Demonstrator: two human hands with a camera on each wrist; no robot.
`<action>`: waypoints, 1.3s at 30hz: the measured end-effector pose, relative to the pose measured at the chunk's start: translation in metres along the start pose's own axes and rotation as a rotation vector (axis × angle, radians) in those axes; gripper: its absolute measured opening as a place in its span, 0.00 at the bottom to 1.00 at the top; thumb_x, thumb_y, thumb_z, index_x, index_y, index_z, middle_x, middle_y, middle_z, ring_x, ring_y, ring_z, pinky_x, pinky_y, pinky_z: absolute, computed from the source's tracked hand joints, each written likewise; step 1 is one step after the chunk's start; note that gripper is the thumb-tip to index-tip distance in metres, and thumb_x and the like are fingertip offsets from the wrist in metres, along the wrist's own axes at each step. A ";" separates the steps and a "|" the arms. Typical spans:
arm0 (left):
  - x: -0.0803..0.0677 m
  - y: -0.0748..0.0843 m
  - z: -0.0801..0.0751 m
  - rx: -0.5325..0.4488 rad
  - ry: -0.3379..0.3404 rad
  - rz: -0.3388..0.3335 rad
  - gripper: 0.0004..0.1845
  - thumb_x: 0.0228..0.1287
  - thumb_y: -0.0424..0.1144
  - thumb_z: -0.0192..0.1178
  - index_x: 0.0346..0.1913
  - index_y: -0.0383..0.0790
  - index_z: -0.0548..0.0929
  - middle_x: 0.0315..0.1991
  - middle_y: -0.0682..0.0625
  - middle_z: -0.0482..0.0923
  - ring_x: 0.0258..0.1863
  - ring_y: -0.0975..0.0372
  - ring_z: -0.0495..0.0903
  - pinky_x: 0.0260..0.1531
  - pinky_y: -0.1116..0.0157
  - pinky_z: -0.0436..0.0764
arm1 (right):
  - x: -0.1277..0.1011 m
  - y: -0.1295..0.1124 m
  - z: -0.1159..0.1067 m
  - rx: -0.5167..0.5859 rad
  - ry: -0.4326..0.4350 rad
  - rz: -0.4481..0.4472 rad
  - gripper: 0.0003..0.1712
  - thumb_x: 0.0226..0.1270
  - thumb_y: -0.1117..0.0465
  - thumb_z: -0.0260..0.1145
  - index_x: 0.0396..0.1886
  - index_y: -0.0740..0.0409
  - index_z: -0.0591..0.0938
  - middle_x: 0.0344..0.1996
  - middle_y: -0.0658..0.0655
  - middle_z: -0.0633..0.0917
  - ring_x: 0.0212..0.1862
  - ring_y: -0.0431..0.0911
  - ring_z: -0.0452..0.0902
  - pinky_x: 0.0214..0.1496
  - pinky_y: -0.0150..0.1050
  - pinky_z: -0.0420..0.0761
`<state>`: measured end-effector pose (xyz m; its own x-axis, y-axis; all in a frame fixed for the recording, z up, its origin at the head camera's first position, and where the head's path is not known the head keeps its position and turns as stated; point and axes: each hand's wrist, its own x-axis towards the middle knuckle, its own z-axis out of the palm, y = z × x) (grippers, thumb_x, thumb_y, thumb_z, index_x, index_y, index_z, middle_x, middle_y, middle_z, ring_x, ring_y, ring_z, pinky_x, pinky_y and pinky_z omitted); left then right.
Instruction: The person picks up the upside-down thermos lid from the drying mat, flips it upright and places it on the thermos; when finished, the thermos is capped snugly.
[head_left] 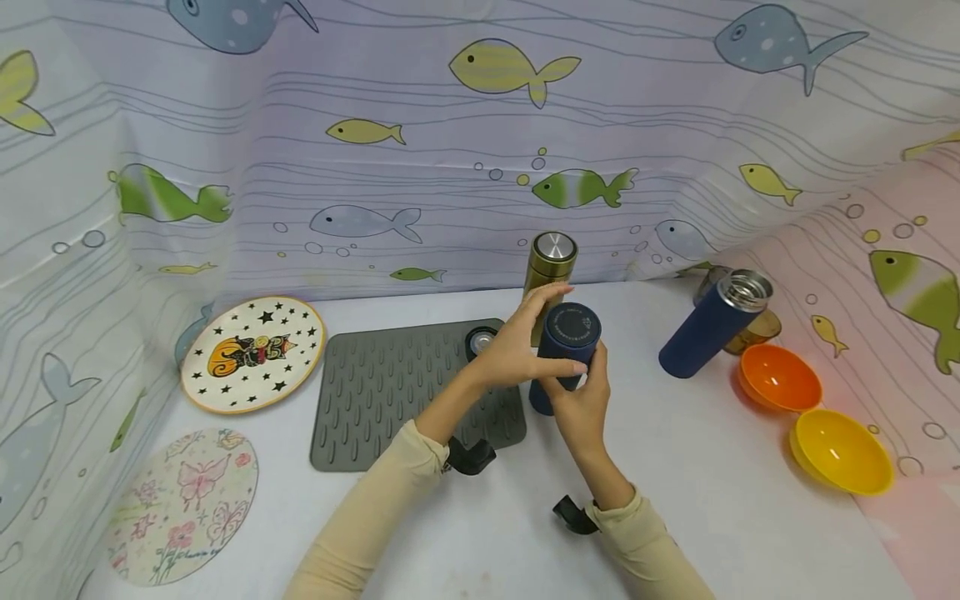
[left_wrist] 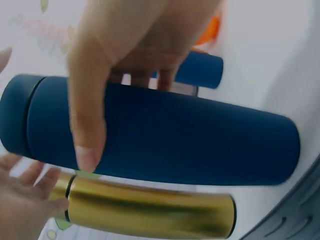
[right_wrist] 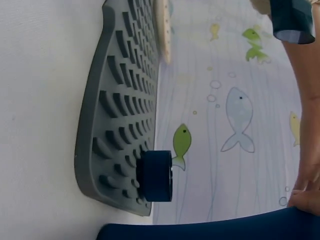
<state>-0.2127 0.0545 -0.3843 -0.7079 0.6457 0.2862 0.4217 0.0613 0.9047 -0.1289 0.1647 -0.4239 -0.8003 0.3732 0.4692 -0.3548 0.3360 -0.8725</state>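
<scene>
A dark blue thermos flask (head_left: pixel 572 325) stands upright between the hands, its dark, printed round end facing up. My left hand (head_left: pixel 512 350) holds its upper part, thumb across the near side. Lower down, my right hand (head_left: pixel 581 408) grips the body, with the right thumb lying over the blue surface (left_wrist: pixel 200 145) in the left wrist view. A seam runs near the flask's upper end. In the right wrist view only a strip of the flask (right_wrist: pixel 200 232) shows. Just behind it stands a gold thermos (head_left: pixel 553 254) with a shiny silver top.
A grey ridged mat (head_left: pixel 405 392) lies to the left, bearing a small dark blue lid (right_wrist: pixel 157 176). On the right, an uncapped blue thermos (head_left: pixel 697 333) leans beside a brownish object, near orange (head_left: pixel 780 379) and yellow (head_left: pixel 840 450) bowls. A cat plate (head_left: pixel 225 367) and butterfly-patterned disc (head_left: pixel 183 508) are far left.
</scene>
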 end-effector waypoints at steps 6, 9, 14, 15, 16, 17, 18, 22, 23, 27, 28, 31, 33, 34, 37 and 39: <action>0.003 -0.002 0.002 0.011 0.022 0.000 0.41 0.52 0.33 0.75 0.70 0.40 0.67 0.67 0.46 0.70 0.67 0.55 0.70 0.69 0.50 0.66 | 0.000 0.001 -0.002 -0.014 0.009 -0.002 0.39 0.53 0.76 0.74 0.65 0.74 0.67 0.56 0.73 0.77 0.57 0.55 0.73 0.60 0.48 0.69; 0.003 -0.004 0.005 -0.003 0.018 -0.017 0.47 0.50 0.34 0.76 0.73 0.41 0.62 0.70 0.45 0.67 0.69 0.54 0.67 0.71 0.51 0.65 | 0.000 0.001 -0.002 -0.005 0.008 0.002 0.39 0.54 0.77 0.73 0.65 0.75 0.67 0.56 0.73 0.77 0.58 0.57 0.73 0.62 0.51 0.68; 0.002 -0.003 0.011 0.079 0.076 -0.023 0.49 0.49 0.41 0.78 0.72 0.42 0.61 0.68 0.45 0.71 0.65 0.55 0.73 0.66 0.53 0.71 | 0.000 0.001 -0.002 -0.013 0.011 -0.004 0.38 0.54 0.77 0.72 0.65 0.75 0.67 0.57 0.73 0.77 0.61 0.59 0.72 0.63 0.54 0.68; 0.002 -0.004 0.012 0.054 0.077 -0.014 0.47 0.50 0.38 0.77 0.72 0.42 0.62 0.68 0.44 0.71 0.66 0.55 0.72 0.66 0.52 0.70 | 0.000 0.001 -0.002 -0.017 0.013 -0.006 0.38 0.54 0.77 0.72 0.65 0.75 0.67 0.57 0.73 0.77 0.60 0.59 0.72 0.62 0.52 0.69; 0.003 -0.004 0.012 0.015 0.073 -0.004 0.47 0.50 0.35 0.76 0.72 0.42 0.61 0.69 0.45 0.69 0.68 0.55 0.70 0.68 0.52 0.67 | 0.000 0.001 -0.002 -0.020 0.014 -0.006 0.39 0.54 0.77 0.73 0.65 0.74 0.67 0.57 0.73 0.77 0.59 0.58 0.72 0.62 0.51 0.69; 0.003 -0.005 0.012 -0.012 0.065 -0.001 0.49 0.49 0.33 0.76 0.72 0.43 0.60 0.71 0.45 0.67 0.70 0.56 0.67 0.70 0.51 0.65 | -0.001 0.001 -0.002 -0.020 0.015 -0.004 0.39 0.53 0.77 0.73 0.65 0.74 0.67 0.56 0.72 0.77 0.59 0.57 0.72 0.60 0.50 0.69; 0.003 -0.006 0.012 -0.020 0.060 0.000 0.50 0.48 0.32 0.76 0.73 0.43 0.59 0.72 0.46 0.65 0.71 0.57 0.64 0.71 0.51 0.63 | 0.000 0.001 -0.002 -0.014 0.014 -0.007 0.39 0.53 0.78 0.72 0.65 0.75 0.67 0.56 0.73 0.77 0.59 0.57 0.72 0.61 0.51 0.69; 0.003 -0.007 0.013 0.041 0.062 -0.008 0.48 0.48 0.38 0.77 0.72 0.40 0.62 0.67 0.46 0.66 0.66 0.57 0.68 0.66 0.57 0.70 | -0.001 0.002 -0.001 -0.001 0.011 -0.012 0.38 0.53 0.79 0.71 0.65 0.74 0.67 0.58 0.72 0.76 0.63 0.59 0.70 0.67 0.56 0.66; 0.004 -0.007 0.013 0.021 0.053 -0.003 0.46 0.49 0.38 0.77 0.71 0.39 0.64 0.65 0.44 0.68 0.63 0.55 0.71 0.64 0.57 0.71 | -0.001 0.002 -0.001 0.001 0.010 -0.011 0.38 0.54 0.79 0.71 0.65 0.74 0.67 0.59 0.72 0.76 0.64 0.60 0.70 0.67 0.57 0.66; 0.003 -0.008 0.009 -0.192 -0.013 0.017 0.41 0.51 0.27 0.70 0.70 0.35 0.65 0.67 0.41 0.69 0.63 0.52 0.72 0.66 0.55 0.69 | -0.002 0.001 0.000 0.003 0.005 -0.001 0.40 0.54 0.77 0.73 0.66 0.74 0.66 0.59 0.72 0.76 0.62 0.60 0.70 0.65 0.57 0.67; 0.003 -0.008 0.009 -0.210 -0.017 0.010 0.42 0.51 0.26 0.70 0.71 0.36 0.64 0.68 0.42 0.67 0.64 0.53 0.71 0.67 0.54 0.68 | -0.002 0.001 0.000 0.006 0.001 0.000 0.40 0.54 0.76 0.73 0.66 0.74 0.66 0.58 0.72 0.76 0.62 0.60 0.71 0.65 0.57 0.67; 0.001 -0.006 0.011 -0.100 0.037 -0.002 0.42 0.51 0.33 0.74 0.70 0.40 0.67 0.65 0.46 0.69 0.61 0.57 0.73 0.63 0.58 0.72 | -0.002 0.001 0.000 0.001 -0.002 -0.008 0.38 0.55 0.77 0.72 0.65 0.74 0.66 0.59 0.72 0.76 0.63 0.61 0.70 0.66 0.58 0.67; 0.002 -0.006 0.012 -0.021 0.068 -0.001 0.42 0.48 0.37 0.78 0.68 0.42 0.70 0.62 0.48 0.72 0.57 0.60 0.75 0.59 0.61 0.75 | -0.002 0.001 -0.001 -0.006 -0.005 -0.016 0.38 0.55 0.77 0.72 0.65 0.74 0.67 0.59 0.72 0.76 0.64 0.62 0.70 0.68 0.58 0.66; 0.003 -0.006 0.011 -0.017 0.061 0.004 0.42 0.47 0.37 0.78 0.67 0.42 0.71 0.62 0.48 0.74 0.56 0.60 0.76 0.58 0.61 0.76 | -0.002 0.001 -0.002 -0.012 -0.006 -0.020 0.38 0.54 0.78 0.72 0.65 0.74 0.67 0.58 0.72 0.76 0.63 0.62 0.71 0.67 0.59 0.67; 0.006 -0.008 0.003 -0.106 -0.049 0.037 0.39 0.47 0.30 0.76 0.66 0.37 0.73 0.61 0.45 0.75 0.56 0.60 0.78 0.60 0.62 0.76 | -0.003 0.000 -0.005 -0.026 -0.021 -0.025 0.38 0.51 0.77 0.74 0.63 0.74 0.69 0.55 0.72 0.78 0.58 0.60 0.74 0.63 0.55 0.70; 0.009 -0.010 -0.005 -0.189 -0.157 0.040 0.39 0.47 0.25 0.74 0.66 0.35 0.72 0.61 0.42 0.75 0.56 0.60 0.77 0.62 0.60 0.75 | -0.003 0.000 -0.007 -0.029 -0.039 -0.031 0.38 0.50 0.77 0.75 0.62 0.74 0.70 0.53 0.72 0.79 0.55 0.56 0.74 0.60 0.49 0.71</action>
<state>-0.2262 0.0561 -0.3889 -0.5899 0.7562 0.2834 0.3234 -0.1003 0.9409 -0.1228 0.1690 -0.4243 -0.8077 0.3286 0.4895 -0.3656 0.3723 -0.8531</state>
